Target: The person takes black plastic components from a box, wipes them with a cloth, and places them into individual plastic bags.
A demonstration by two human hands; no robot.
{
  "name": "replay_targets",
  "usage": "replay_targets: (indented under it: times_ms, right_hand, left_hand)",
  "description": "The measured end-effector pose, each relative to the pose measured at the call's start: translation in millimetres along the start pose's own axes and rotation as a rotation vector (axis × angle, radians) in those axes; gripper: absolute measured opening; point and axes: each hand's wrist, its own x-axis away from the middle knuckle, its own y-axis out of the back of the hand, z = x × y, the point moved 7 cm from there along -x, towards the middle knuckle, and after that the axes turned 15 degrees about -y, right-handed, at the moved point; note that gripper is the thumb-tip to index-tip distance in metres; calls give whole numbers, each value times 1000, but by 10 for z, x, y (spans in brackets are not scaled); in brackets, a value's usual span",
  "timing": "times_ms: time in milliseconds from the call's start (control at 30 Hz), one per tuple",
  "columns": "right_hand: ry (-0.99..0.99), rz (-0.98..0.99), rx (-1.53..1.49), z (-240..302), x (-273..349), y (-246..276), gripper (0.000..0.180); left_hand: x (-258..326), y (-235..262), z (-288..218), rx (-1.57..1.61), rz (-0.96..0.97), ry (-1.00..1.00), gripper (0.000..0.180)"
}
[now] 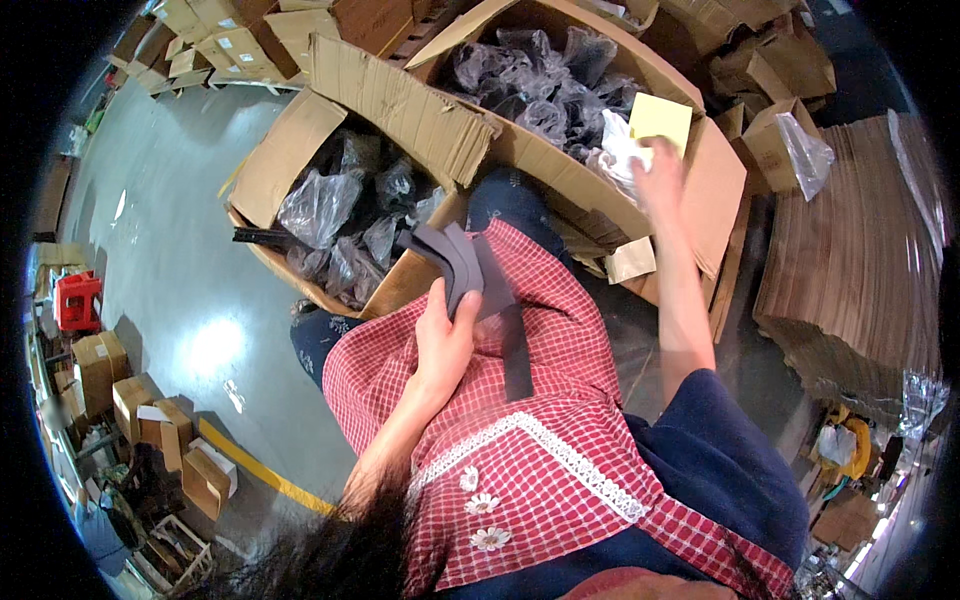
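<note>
My left hand (443,335) is closed around a dark grey, curved piece like a folded strap (455,265), held over my lap. A flat dark tail (517,355) hangs from it onto the red checked apron (560,330). My right hand (660,178), smeared by motion, is over the near right edge of the large carton (570,175). Its fingers meet the lower edge of a yellow paper pad (661,120), beside a crumpled white cloth (622,155). Whether they grip either one cannot be made out.
A smaller open carton (405,285) at my knees holds dark items in clear plastic bags (320,207). Similar bags (545,120) fill the large carton. Flattened cardboard (840,270) is stacked at the right. A red crate (77,300) and several small boxes (207,480) line the left.
</note>
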Motion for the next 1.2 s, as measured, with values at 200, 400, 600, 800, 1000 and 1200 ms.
replay_targets:
  times_ms: [200, 400, 600, 800, 1000, 1200]
  right_hand:
    - [-613, 146, 173, -1427, -1025, -167, 39]
    - [-45, -95, -328, -765, -889, 220, 23]
    - [127, -185, -318, -286, -692, 569, 26]
    - [-422, 374, -371, -471, -1283, -328, 64]
    - [52, 258, 302, -95, -1443, -451, 51]
    - [472, 111, -624, 1005, -199, 785, 41]
  left_hand:
    - [-61, 8, -25, 11, -50, -151, 27]
    - [25, 106, 61, 269, -162, -62, 26]
    - [-36, 219, -66, 321, -238, -124, 22]
    - [17, 199, -74, 358, -261, -108, 22]
    - [-41, 242, 95, 350, -331, -172, 27]
    - [108, 539, 27, 431, -459, -78, 42]
